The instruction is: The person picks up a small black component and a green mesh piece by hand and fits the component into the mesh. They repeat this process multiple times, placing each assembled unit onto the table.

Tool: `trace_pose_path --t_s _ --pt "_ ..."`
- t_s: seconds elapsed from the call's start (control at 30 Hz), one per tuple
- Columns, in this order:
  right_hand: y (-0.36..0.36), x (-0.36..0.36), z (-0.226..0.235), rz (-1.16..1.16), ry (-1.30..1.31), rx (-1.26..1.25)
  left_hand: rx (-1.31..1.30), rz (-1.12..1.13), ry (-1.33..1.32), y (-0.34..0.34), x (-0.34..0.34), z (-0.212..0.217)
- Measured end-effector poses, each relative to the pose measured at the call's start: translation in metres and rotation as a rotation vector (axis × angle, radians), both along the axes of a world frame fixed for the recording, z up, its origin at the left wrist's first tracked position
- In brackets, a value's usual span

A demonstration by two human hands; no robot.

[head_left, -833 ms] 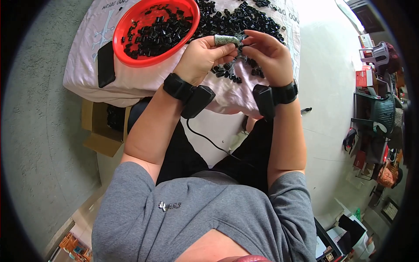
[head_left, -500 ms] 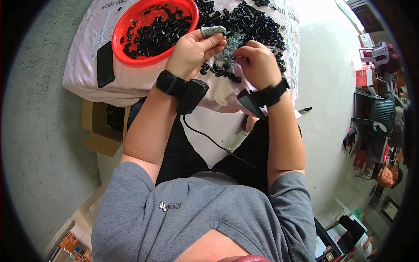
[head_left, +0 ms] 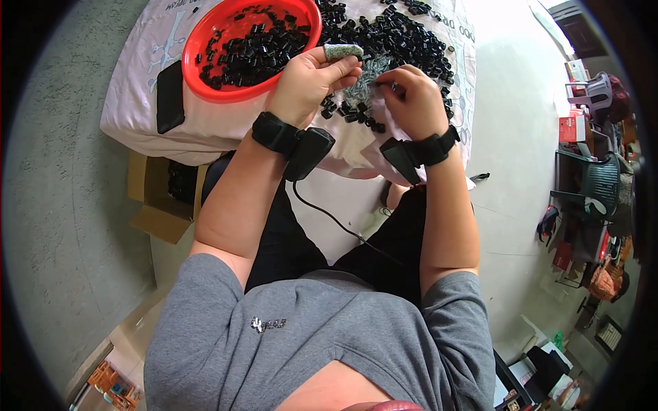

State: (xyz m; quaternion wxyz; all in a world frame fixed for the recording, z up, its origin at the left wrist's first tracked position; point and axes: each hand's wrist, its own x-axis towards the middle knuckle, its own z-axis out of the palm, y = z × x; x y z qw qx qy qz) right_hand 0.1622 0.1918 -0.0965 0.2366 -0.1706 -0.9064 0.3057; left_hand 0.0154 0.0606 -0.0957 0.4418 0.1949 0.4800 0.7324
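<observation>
Loosely, black pieces (head_left: pixel 264 49) crowd a red basin (head_left: pixel 223 94); can't tell if left grip (head_left: pixel 306 82) or right grip (head_left: pixel 417 103) holds anything.

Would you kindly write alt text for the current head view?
A person's left hand, its forefinger in a grey-green cover, and right hand are poised near small clear pieces and small black pieces on a cloth-covered table. To their left, a red basin holds more black pieces, with a flat black slab beside it.

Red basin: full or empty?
Neither, partly filled: small black pieces lie in the red basin, with bare red showing at its left side.
</observation>
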Motion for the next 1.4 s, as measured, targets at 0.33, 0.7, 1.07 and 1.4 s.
trace_pose_path --t_s 0.33,0.7,1.07,1.4 --pt "0.005 0.006 0.008 0.088 0.252 -0.912 -0.026 -0.076 0.117 0.001 0.009 0.003" --pt "0.006 0.007 0.008 0.093 0.300 -0.961 -0.066 -0.099 0.164 0.000 0.008 0.002" --pt "0.001 0.001 0.002 0.081 0.397 -0.939 -0.054 -0.098 0.152 0.000 0.012 0.004" --pt "-0.003 -0.001 0.003 0.076 0.453 -1.004 -0.029 -0.090 0.166 0.000 0.013 0.009"
